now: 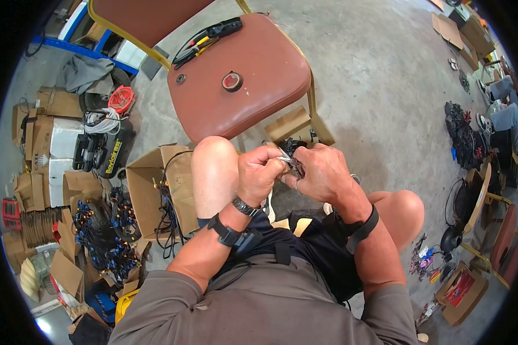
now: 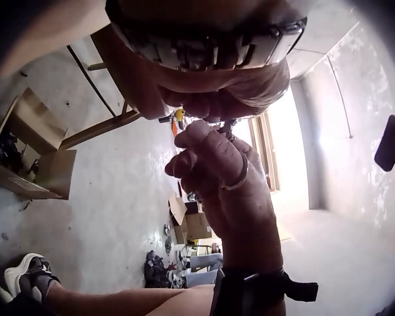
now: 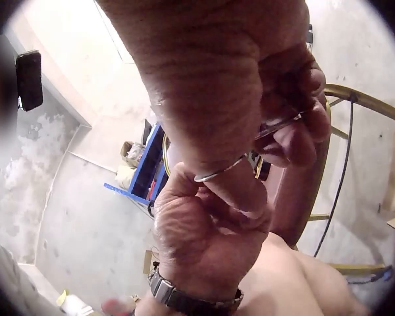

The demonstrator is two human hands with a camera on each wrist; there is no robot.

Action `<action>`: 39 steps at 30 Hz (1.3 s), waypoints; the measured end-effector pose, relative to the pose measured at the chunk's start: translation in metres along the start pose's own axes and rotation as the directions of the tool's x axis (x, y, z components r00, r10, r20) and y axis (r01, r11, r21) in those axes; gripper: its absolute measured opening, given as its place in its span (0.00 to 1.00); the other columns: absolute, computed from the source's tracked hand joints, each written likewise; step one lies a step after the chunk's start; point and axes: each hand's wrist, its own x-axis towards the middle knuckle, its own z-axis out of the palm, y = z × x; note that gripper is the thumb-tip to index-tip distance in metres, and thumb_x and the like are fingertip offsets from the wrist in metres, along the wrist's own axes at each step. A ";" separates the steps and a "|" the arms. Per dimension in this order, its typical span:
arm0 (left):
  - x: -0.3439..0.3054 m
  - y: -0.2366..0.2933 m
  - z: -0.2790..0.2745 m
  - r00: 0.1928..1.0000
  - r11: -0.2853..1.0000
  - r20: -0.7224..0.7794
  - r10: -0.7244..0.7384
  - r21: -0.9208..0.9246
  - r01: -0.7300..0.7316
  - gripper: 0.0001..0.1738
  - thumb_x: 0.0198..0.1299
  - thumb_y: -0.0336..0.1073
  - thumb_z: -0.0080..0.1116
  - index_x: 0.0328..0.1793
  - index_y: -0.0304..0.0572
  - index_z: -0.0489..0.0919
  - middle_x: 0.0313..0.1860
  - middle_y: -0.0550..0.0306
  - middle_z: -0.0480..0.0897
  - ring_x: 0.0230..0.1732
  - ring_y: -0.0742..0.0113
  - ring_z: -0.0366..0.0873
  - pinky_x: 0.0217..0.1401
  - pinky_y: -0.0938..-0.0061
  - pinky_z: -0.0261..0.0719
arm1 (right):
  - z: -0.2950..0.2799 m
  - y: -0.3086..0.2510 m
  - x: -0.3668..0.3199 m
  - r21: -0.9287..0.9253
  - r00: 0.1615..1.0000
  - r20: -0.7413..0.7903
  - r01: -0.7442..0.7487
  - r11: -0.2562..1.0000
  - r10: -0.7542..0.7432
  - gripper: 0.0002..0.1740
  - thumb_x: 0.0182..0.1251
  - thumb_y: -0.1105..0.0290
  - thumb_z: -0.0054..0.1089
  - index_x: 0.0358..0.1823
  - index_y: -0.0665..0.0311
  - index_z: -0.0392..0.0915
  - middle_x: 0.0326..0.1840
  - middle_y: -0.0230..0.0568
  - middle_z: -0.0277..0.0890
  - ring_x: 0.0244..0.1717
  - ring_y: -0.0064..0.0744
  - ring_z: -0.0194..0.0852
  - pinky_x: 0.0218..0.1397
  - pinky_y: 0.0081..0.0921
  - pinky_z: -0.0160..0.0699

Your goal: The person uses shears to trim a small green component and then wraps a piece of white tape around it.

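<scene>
Both hands meet in front of the lap in the head view. My left hand (image 1: pixel 260 172), with a metal watch at its wrist, pinches a small silvery piece (image 1: pixel 285 156) between thumb and curled fingers. Right beside it, my right hand (image 1: pixel 323 171) grips a small dark piece (image 1: pixel 296 168) with bent fingers. In the right wrist view a thin shiny metal edge (image 3: pixel 280 125) shows at the right fingers, and the ringed finger lies against the left hand (image 3: pixel 207 240). The fingers hide most of the pieces; I cannot tell what they are.
A brown padded chair (image 1: pixel 242 106) stands ahead, bearing a tape roll (image 1: pixel 232 81), a small dark ring (image 1: pixel 181 78) and black-and-yellow handled tools (image 1: pixel 204 41). Cardboard boxes (image 1: pixel 149 172) and bundled cables (image 1: pixel 106 230) crowd the left. An open carton (image 1: pixel 290 123) sits beyond the hands.
</scene>
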 end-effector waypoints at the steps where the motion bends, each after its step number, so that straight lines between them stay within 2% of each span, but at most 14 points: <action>1: 0.000 0.000 0.000 1.000 1.000 0.004 0.001 0.002 -0.001 0.06 0.58 0.18 0.55 0.38 0.30 0.83 0.30 0.61 0.82 0.27 0.79 0.76 0.28 0.82 0.74 | 0.000 0.000 0.000 -0.001 1.000 0.002 0.000 1.000 0.000 0.19 0.44 0.58 0.76 0.25 0.64 0.78 0.22 0.49 0.77 0.28 0.53 0.80 0.34 0.46 0.78; 7: 0.001 0.000 -0.003 1.000 1.000 0.018 0.021 0.013 -0.022 0.06 0.59 0.19 0.56 0.37 0.29 0.83 0.29 0.61 0.81 0.26 0.79 0.75 0.28 0.82 0.73 | -0.003 0.000 0.000 -0.023 0.990 0.118 -0.078 0.997 0.081 0.21 0.45 0.55 0.77 0.26 0.65 0.79 0.23 0.49 0.78 0.29 0.54 0.80 0.35 0.45 0.78; 8: 0.002 0.001 -0.002 1.000 0.999 0.012 0.027 0.037 -0.028 0.05 0.59 0.22 0.56 0.36 0.31 0.83 0.27 0.61 0.81 0.25 0.78 0.75 0.28 0.82 0.73 | -0.003 0.000 0.000 -0.019 0.987 0.136 -0.089 0.996 0.090 0.21 0.46 0.55 0.78 0.26 0.65 0.79 0.23 0.50 0.79 0.29 0.54 0.81 0.35 0.45 0.78; 10: 0.002 0.005 0.000 0.999 0.996 0.001 0.039 0.084 -0.039 0.06 0.61 0.27 0.56 0.34 0.33 0.82 0.24 0.61 0.80 0.24 0.77 0.74 0.28 0.80 0.73 | -0.002 0.001 0.000 -0.019 0.988 0.127 -0.081 0.996 0.083 0.22 0.47 0.54 0.77 0.26 0.65 0.79 0.23 0.49 0.79 0.29 0.54 0.81 0.35 0.45 0.78; 19: 0.007 0.020 -0.002 0.999 0.994 -0.003 0.034 0.103 -0.034 0.05 0.61 0.27 0.57 0.34 0.33 0.82 0.24 0.60 0.81 0.24 0.76 0.75 0.28 0.80 0.74 | -0.008 -0.001 0.005 -0.012 0.998 0.064 -0.029 1.000 0.029 0.21 0.51 0.54 0.76 0.24 0.64 0.78 0.20 0.48 0.79 0.26 0.52 0.81 0.33 0.43 0.77; 25: 0.020 0.025 0.004 0.999 0.999 0.006 0.034 0.027 -0.034 0.05 0.64 0.27 0.57 0.39 0.34 0.83 0.28 0.57 0.83 0.27 0.74 0.76 0.32 0.79 0.75 | -0.012 0.000 0.016 -0.060 0.999 -0.039 -0.031 0.998 0.028 0.21 0.53 0.54 0.75 0.23 0.64 0.78 0.19 0.48 0.78 0.25 0.51 0.81 0.30 0.42 0.78; 28: 0.024 0.038 0.013 0.998 0.997 -0.059 -0.037 0.065 0.040 0.06 0.65 0.27 0.56 0.42 0.33 0.82 0.31 0.56 0.84 0.27 0.73 0.77 0.32 0.78 0.75 | -0.013 0.001 0.022 -0.108 0.997 -0.070 -0.036 0.993 0.028 0.20 0.55 0.55 0.74 0.24 0.64 0.78 0.19 0.48 0.78 0.25 0.50 0.81 0.30 0.43 0.79; 32: 0.028 0.039 0.011 0.995 0.997 -0.087 -0.045 0.057 0.050 0.06 0.65 0.27 0.56 0.43 0.32 0.82 0.31 0.56 0.84 0.27 0.73 0.76 0.32 0.78 0.75 | -0.013 0.003 0.032 -0.122 0.993 -0.111 0.014 0.992 -0.027 0.19 0.54 0.56 0.74 0.24 0.64 0.78 0.18 0.47 0.77 0.25 0.49 0.81 0.30 0.43 0.79; 39: 0.031 0.042 -0.001 0.998 0.997 -0.062 0.005 0.073 0.000 0.06 0.65 0.26 0.56 0.41 0.33 0.82 0.28 0.58 0.82 0.26 0.74 0.75 0.30 0.79 0.74 | -0.015 -0.003 0.041 -0.108 0.996 -0.062 0.064 0.992 -0.071 0.18 0.52 0.56 0.73 0.28 0.63 0.79 0.21 0.47 0.79 0.30 0.50 0.82 0.35 0.45 0.81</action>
